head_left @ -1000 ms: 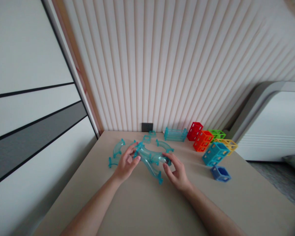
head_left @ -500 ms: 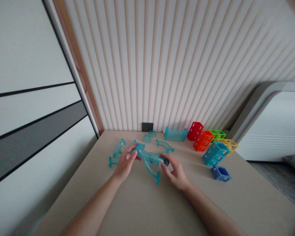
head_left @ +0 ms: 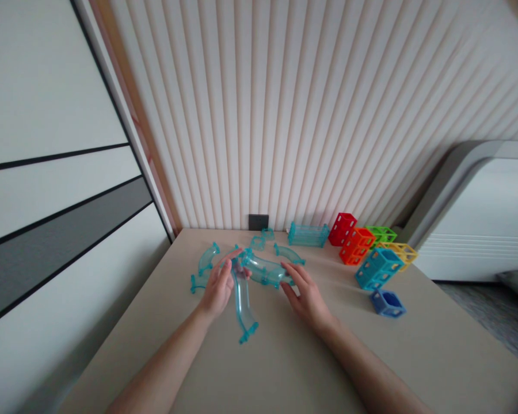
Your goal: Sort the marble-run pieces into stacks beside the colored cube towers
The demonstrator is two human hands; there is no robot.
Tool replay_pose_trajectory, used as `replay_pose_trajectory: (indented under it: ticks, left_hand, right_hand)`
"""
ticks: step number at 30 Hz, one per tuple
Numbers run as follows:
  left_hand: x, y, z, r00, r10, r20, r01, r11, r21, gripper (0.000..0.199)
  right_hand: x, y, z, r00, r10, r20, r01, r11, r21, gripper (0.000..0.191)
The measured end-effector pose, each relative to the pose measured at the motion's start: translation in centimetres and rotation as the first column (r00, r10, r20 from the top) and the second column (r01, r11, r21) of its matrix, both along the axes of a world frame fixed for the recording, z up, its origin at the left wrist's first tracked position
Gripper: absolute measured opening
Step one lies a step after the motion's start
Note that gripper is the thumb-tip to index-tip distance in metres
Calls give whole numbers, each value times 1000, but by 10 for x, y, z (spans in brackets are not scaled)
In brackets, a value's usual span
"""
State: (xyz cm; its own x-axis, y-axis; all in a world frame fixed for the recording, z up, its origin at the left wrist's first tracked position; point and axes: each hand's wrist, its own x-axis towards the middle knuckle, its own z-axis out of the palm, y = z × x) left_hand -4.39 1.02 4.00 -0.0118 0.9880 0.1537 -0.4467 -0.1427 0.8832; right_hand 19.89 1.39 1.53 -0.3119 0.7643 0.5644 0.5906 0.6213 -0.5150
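My left hand (head_left: 219, 289) is closed around the upper end of a curved translucent teal track piece (head_left: 242, 302), whose free end points toward the table's front. To its right, another teal track piece (head_left: 261, 268) lies crosswise between my hands. My right hand (head_left: 307, 292) has its fingers and thumb curled round the right end of this piece. The two pieces come close near my left fingertips; whether they are joined there I cannot tell. Behind my left hand, a curved teal piece (head_left: 208, 257) lies on the table (head_left: 259, 368).
At the back are another curved piece (head_left: 290, 253), small teal frames (head_left: 258, 243) and a stack of straight teal tracks (head_left: 308, 235). Red (head_left: 342, 229), orange (head_left: 357, 246), green, yellow and teal (head_left: 379, 269) lattice blocks stand right, with a blue ring block (head_left: 387, 303) nearer.
The curved piece in my left hand has swung left and toward me, away from the crosswise piece. My right hand has stayed nearly in place at that piece's right end.
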Motion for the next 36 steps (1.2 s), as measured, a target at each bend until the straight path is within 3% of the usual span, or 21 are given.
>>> replay_pose_trajectory:
  ticks: [3,5,10,13,18,25,31,36]
  left_hand:
    - [4,-2,3,997,-12,81,17,997,-70,51]
    - [6,-3,2,992,-93,82,105,980,-166,49]
    - [13,-4,-15,918,-395,28,376,848,-374,46]
    - [20,-8,-21,882,-471,32,448,813,-372,42]
    - [26,-15,-19,840,-541,-35,502,801,-326,45]
    - [26,-19,-13,848,-527,47,514,799,-312,38]
    - [27,-20,-5,802,-585,121,591,746,-309,33]
    - [29,-19,-4,846,-507,163,532,804,-266,31]
  right_hand:
    - [2,3,-3,996,-34,-84,37,999,33,44]
    - [3,3,-4,996,8,-91,-2,998,62,44]
    - [1,-2,3,968,239,81,-251,947,201,41]
    - [-2,-5,7,919,318,234,-370,901,229,39]
    - [-3,-7,7,878,343,333,-421,884,200,37]
    - [-3,-7,6,875,350,336,-422,890,174,36]
    - [-3,-9,2,915,269,300,-342,913,224,42]
    - [-4,-10,1,934,255,251,-313,922,229,60]
